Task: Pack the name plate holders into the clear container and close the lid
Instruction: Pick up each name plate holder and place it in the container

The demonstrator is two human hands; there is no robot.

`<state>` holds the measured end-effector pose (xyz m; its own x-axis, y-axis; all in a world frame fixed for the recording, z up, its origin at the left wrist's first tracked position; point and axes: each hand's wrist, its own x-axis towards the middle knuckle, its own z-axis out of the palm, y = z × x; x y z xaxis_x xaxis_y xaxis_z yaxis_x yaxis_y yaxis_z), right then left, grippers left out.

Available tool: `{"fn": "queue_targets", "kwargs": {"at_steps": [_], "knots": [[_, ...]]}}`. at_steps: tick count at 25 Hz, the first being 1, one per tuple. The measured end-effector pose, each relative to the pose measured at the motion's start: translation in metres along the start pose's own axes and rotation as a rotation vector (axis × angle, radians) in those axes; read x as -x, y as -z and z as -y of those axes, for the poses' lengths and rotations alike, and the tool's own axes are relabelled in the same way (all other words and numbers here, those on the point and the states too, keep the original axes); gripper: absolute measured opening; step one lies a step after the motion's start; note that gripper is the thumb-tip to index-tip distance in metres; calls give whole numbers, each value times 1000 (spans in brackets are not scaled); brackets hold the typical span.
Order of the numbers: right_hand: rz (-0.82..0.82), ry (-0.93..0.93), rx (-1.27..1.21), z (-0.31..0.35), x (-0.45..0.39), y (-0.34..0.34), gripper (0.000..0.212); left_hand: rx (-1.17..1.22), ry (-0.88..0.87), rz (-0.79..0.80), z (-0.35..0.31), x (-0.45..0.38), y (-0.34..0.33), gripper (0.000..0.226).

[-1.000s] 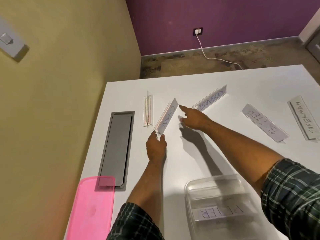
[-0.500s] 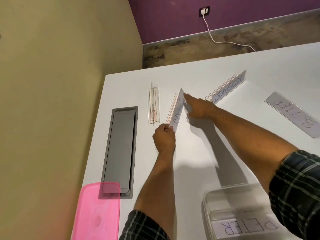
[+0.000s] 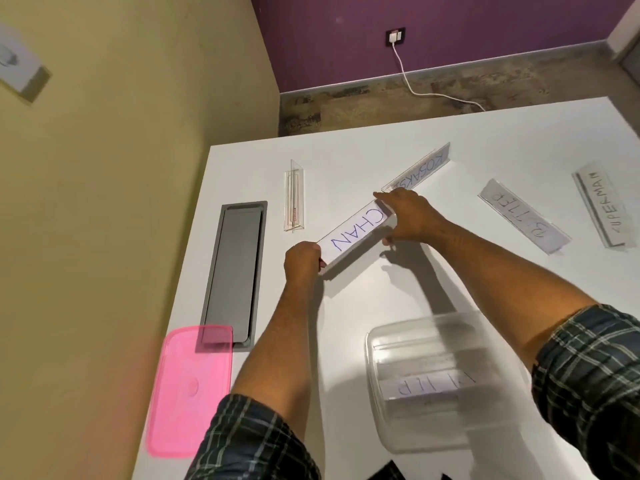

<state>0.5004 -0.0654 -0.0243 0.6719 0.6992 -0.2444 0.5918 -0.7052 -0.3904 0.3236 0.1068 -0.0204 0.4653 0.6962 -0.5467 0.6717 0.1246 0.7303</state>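
Clear CHAN holder (image 3: 356, 233), earlier edge-up, now face-up, gripped endwise by left hand (image 3: 302, 259) and right hand (image 3: 407, 216).

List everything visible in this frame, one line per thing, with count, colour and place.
CHAN holder: 1, clear, white insert, held at both ends above the table
other name plate holders: 4, clear, on the far table: empty one, KOSAKSI, BUTTER, SUPERMAN
container: 1, clear, near right, one holder inside
lid: 1, pink, near left table edge
cable hatch: 1, grey, set into the table
left hand: grips near end
right hand: grips far end
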Motion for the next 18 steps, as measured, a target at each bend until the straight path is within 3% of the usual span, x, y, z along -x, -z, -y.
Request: {"fn": "queue_targets", "kwargs": {"at_steps": [2,6,10,18], "knots": [[-37,40,7,-5,44,4,98,48,111,21,-3,28,10,31],[-95,112,44,-12,114,-1,74,82,194,128,2,69,23,15],[-168,315,375,-32,168,5,49,90,182,254,18,97,25,12],[-133,558,533,-56,217,26,52,-52,153,493,25,133,7,16]]}}
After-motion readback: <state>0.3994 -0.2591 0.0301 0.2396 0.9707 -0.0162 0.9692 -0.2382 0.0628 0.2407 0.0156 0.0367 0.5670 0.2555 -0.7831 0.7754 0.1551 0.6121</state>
